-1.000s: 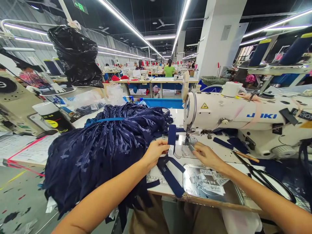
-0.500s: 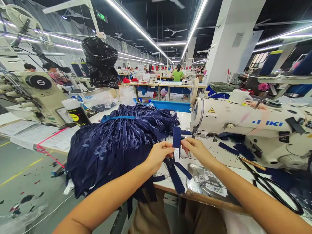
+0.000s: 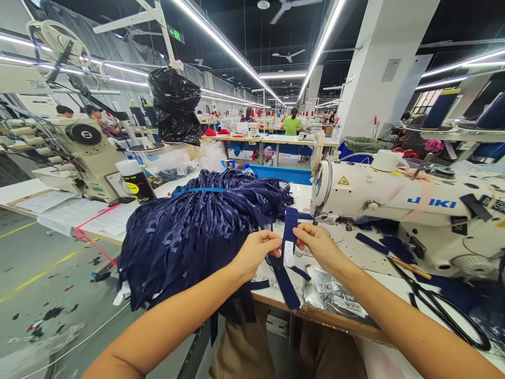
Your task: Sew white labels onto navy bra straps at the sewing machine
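Observation:
A navy fabric strap point(image 3: 291, 220) stands up in front of me, with a white printed label point(image 3: 289, 255) lying on its face. My left hand point(image 3: 256, 253) pinches the strap's left edge between thumb and fingers, next to the label. From the other side, my right hand point(image 3: 317, 243) grips the strap's right edge, just above the label. Below, the strap's dark lower length point(image 3: 287, 289) hangs over the table edge. Close to my left hand lies a big bundle of navy straps point(image 3: 169, 247), bound with a blue band point(image 3: 205, 190).
A white sewing machine point(image 3: 379, 184) stands right of my hands. Loose white labels point(image 3: 339, 295) lie at the front edge, with black-handled scissors point(image 3: 445, 310) further right. A spray can point(image 3: 136, 181) and another machine point(image 3: 89, 158) are left. Co-workers sit further back.
My right fingers have closed onto the strap's right edge, and the label's print shows more plainly. The whole view has shifted slightly, moving the surroundings to the right.

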`<state>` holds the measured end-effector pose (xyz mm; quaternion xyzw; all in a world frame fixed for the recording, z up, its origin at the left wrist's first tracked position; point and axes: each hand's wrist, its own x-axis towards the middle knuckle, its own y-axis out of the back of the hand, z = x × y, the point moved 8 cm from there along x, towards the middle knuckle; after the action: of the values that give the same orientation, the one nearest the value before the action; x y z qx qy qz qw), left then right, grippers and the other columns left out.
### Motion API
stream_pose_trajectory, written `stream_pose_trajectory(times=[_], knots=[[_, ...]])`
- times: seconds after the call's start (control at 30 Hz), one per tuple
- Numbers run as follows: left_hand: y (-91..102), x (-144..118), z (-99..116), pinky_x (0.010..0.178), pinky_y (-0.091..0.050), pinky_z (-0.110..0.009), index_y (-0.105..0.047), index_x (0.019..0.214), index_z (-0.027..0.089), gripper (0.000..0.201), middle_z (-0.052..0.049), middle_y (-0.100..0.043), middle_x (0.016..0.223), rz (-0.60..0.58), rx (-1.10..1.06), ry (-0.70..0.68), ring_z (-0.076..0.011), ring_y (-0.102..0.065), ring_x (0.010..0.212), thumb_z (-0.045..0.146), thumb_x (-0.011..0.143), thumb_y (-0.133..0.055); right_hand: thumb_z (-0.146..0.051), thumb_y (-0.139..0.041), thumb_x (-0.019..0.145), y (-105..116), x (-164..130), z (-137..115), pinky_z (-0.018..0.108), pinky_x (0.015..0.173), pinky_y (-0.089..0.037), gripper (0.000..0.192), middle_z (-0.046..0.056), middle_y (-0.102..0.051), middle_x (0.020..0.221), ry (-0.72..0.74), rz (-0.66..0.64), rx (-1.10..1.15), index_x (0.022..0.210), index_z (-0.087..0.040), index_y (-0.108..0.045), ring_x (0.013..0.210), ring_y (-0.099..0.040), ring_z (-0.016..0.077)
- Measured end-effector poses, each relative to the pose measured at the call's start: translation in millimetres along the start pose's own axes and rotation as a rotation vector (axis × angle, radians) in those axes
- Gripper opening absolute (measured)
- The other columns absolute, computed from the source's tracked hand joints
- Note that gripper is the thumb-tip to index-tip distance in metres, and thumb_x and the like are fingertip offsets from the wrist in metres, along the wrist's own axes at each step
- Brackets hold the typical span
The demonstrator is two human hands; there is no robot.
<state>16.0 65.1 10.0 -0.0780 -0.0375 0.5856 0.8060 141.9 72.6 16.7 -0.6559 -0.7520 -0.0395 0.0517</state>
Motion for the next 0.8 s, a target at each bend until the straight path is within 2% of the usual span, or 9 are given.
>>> stream_pose_trajectory(times=[0.13, 0.23, 0.33, 0.4, 0.5, 0.6, 0.7, 0.8], knots=[[0.0, -2.6, 4.0, 0.052, -0.032, -0.021, -0.054, 0.060, 0.014, 0.018, 0.002, -0.051, 0.044, 0.016, 0.037, -0.009, -0.0071, -0.044, 0.045, 0.029, 0.060, -0.065, -0.045, -0.059, 0.069, -0.2, -2.8, -1.3, 0.023, 0.050, -0.029, 0.035, -0.006, -0.043, 0.045, 0.026, -0.022, -0.035, 0.052, -0.018, -0.045, 0.047, -0.037, 0.0071], [-7.0, -2.2, 3.0, 0.047, -0.029, -0.020, -0.052, 0.062, 0.015, 0.017, 0.004, -0.048, 0.039, -0.033, 0.066, 0.042, -0.0066, -0.040, 0.038, 0.029, 0.061, -0.063, -0.043, -0.056, 0.072, 2.5, -7.8, -5.7, 0.023, 0.051, -0.031, 0.033, -0.005, -0.044, 0.046, 0.077, 0.004, -0.071, 0.053, -0.018, -0.045, 0.046, -0.037, 0.0074], [-17.7, -0.7, 2.9, 0.049, -0.031, -0.021, -0.050, 0.061, 0.016, 0.018, 0.003, -0.051, 0.042, -0.089, 0.090, 0.099, -0.0089, -0.046, 0.041, 0.029, 0.060, -0.063, -0.040, -0.051, 0.075, 9.2, -20.0, -12.3, 0.024, 0.054, -0.035, 0.029, -0.004, -0.047, 0.051, 0.125, -0.002, -0.172, 0.057, -0.018, -0.047, 0.049, -0.043, 0.0086], [-20.8, 3.1, 5.9, 0.054, -0.035, -0.022, -0.051, 0.061, 0.015, 0.020, 0.003, -0.053, 0.048, -0.086, 0.118, 0.095, -0.0119, -0.054, 0.049, 0.029, 0.058, -0.065, -0.037, -0.049, 0.077, 21.7, -32.0, -15.5, 0.024, 0.058, -0.038, 0.023, -0.001, -0.054, 0.061, 0.145, -0.019, -0.339, 0.065, -0.017, -0.053, 0.056, -0.049, 0.0102], [-20.6, 12.7, 7.6, 0.060, -0.036, -0.023, -0.053, 0.062, 0.015, 0.023, 0.004, -0.053, 0.056, -0.069, 0.157, 0.078, -0.0151, -0.060, 0.058, 0.030, 0.056, -0.069, -0.027, -0.046, 0.080, 62.3, -58.2, -16.2, 0.026, 0.066, -0.040, 0.014, 0.003, -0.060, 0.078, 0.126, 0.039, -0.867, 0.079, -0.017, -0.057, 0.069, -0.054, 0.0133], [-20.5, 21.4, 2.9, 0.063, -0.036, -0.023, -0.055, 0.063, 0.015, 0.026, 0.004, -0.053, 0.060, -0.075, 0.174, 0.080, -0.0164, -0.061, 0.061, 0.033, 0.055, -0.072, -0.018, -0.043, 0.081, 127.4, -93.5, -9.2, 0.029, 0.071, -0.040, 0.015, 0.010, -0.061, 0.090, -0.130, 0.204, -1.475, 0.082, -0.015, -0.058, 0.083, -0.056, 0.0191], [-24.1, 25.9, -4.2, 0.067, -0.037, -0.024, -0.056, 0.061, 0.016, 0.026, 0.004, -0.053, 0.061, -0.088, 0.170, 0.090, -0.0173, -0.061, 0.062, 0.034, 0.054, -0.073, -0.015, -0.044, 0.078, 179.3, -125.0, -2.7, 0.032, 0.070, -0.040, 0.016, 0.018, -0.061, 0.092, -0.348, 0.311, -1.629, 0.083, -0.011, -0.059, 0.087, -0.057, 0.0258], [-31.3, 25.8, -9.0, 0.070, -0.036, -0.024, -0.055, 0.060, 0.016, 0.024, 0.004, -0.052, 0.059, -0.104, 0.136, 0.099, -0.0170, -0.062, 0.064, 0.032, 0.055, -0.071, -0.018, -0.048, 0.075, 202.8, -137.5, 9.1, 0.032, 0.065, -0.041, 0.014, 0.017, -0.062, 0.087, -0.427, 0.280, -1.645, 0.080, -0.011, -0.059, 0.077, -0.060, 0.0253]])
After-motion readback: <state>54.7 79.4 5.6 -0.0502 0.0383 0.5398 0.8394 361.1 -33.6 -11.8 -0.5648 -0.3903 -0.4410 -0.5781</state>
